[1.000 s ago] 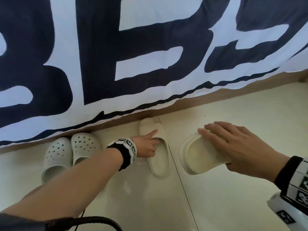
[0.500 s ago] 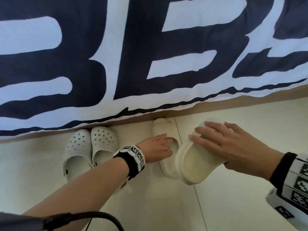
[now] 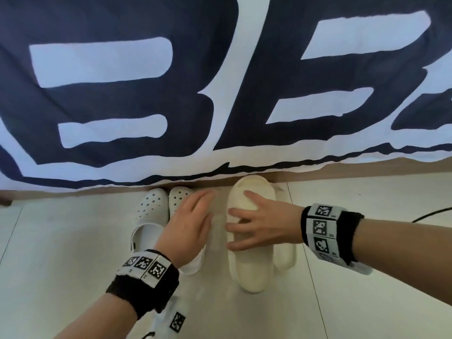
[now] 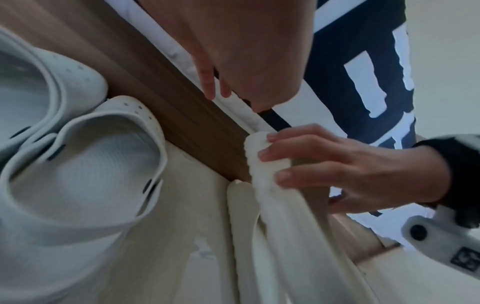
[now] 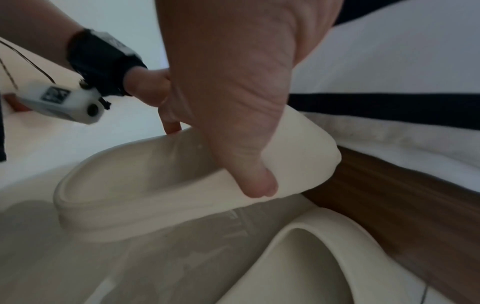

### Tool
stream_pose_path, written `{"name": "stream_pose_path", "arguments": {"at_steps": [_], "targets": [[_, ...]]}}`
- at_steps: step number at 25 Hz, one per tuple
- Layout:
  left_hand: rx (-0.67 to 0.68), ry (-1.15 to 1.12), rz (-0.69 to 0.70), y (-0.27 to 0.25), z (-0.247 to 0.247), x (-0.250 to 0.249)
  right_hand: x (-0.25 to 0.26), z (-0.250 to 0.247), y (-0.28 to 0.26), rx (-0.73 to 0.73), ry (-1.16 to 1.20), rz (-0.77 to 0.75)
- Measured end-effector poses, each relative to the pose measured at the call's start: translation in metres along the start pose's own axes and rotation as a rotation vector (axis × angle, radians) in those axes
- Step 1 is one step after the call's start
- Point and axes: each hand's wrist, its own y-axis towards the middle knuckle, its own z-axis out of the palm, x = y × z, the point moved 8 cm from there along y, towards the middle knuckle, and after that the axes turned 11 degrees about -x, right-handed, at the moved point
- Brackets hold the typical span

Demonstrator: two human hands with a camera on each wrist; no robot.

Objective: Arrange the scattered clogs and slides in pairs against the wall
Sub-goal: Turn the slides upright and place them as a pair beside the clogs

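Observation:
Two white clogs [image 3: 151,216] [image 3: 179,196] stand side by side, toes at the baseboard. My left hand [image 3: 195,216] hovers over the right clog with loose fingers and holds nothing; it is blurred. My right hand [image 3: 247,221] grips a cream slide [image 3: 248,265] across its upper, thumb on one side [image 5: 257,185] and fingers on the other. That slide [image 5: 155,195] is tilted, toe near the wall. The second cream slide [image 3: 285,255] lies just right of it, mostly hidden in the head view; the right wrist view shows this slide [image 5: 337,257] flat by the baseboard.
A large navy-and-white banner [image 3: 220,94] hangs down the wall to just above the brown baseboard [image 3: 354,167]. The floor is pale tile [image 3: 73,253]. A dark cable [image 3: 430,214] lies on the floor at the far right.
My right hand has brought its slide in to the wall, beside and partly over the other slide. My left hand has left that slide and moved left over the clogs.

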Motion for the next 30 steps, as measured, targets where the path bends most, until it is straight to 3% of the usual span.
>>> {"name": "stream_pose_path", "arguments": {"at_steps": [3,6,14,18,23,25,28,30], "targets": [[0.044,0.005,-0.054,-0.018,0.015,0.005,0.001,0.027,0.019,0.041,-0.063,-0.069],[0.07,0.03,-0.09,-0.032,0.03,0.01,0.003,0.046,0.033,-0.01,-0.099,-0.093],[0.159,0.076,-0.066,-0.039,0.061,0.02,0.015,0.093,0.05,0.076,-0.166,-0.158],[0.175,0.054,-0.037,-0.037,0.066,0.012,0.021,0.098,0.053,0.053,-0.122,-0.122],[0.206,0.016,-0.117,-0.026,0.083,0.015,0.019,0.102,0.056,0.023,-0.119,-0.077],[0.224,-0.008,-0.156,-0.023,0.087,0.013,0.021,0.095,0.053,-0.063,-0.114,-0.07],[0.194,-0.095,-0.235,-0.013,0.087,0.011,0.008,0.062,0.031,-0.239,0.014,0.059],[0.125,-0.138,-0.3,-0.004,0.089,0.011,-0.009,0.055,0.0,-0.204,0.224,0.218]]}}
